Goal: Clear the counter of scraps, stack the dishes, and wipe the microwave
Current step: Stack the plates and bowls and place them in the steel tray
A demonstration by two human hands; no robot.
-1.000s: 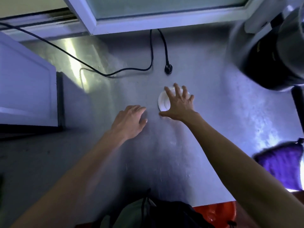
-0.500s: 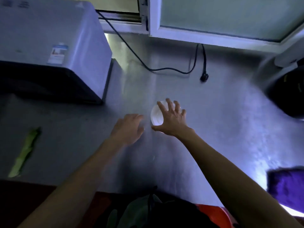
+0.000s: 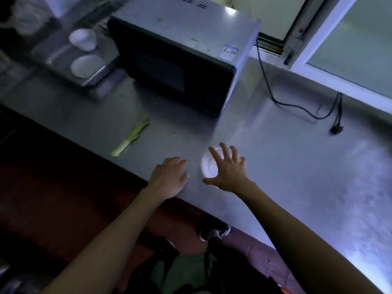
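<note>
Colours from my feed: the counter [image 3: 286, 166] is plain grey steel with a bluish-white sheen on the right. The small dish [image 3: 209, 166] reads bright white. The vegetable scrap [image 3: 130, 135] goes pale green, whiter at the near end. The microwave [image 3: 186, 49] has a light grey top, a black front and a little blue-and-white sticker [image 3: 228, 52]. Its cord [image 3: 297, 106] is black. Two more dishes [image 3: 84, 50] back left look white. The floor [image 3: 53, 198] is a dark reddish brown.

Black power cord [image 3: 275, 98] with unplugged plug [image 3: 336, 129] below the window frame [image 3: 331, 28].
</note>
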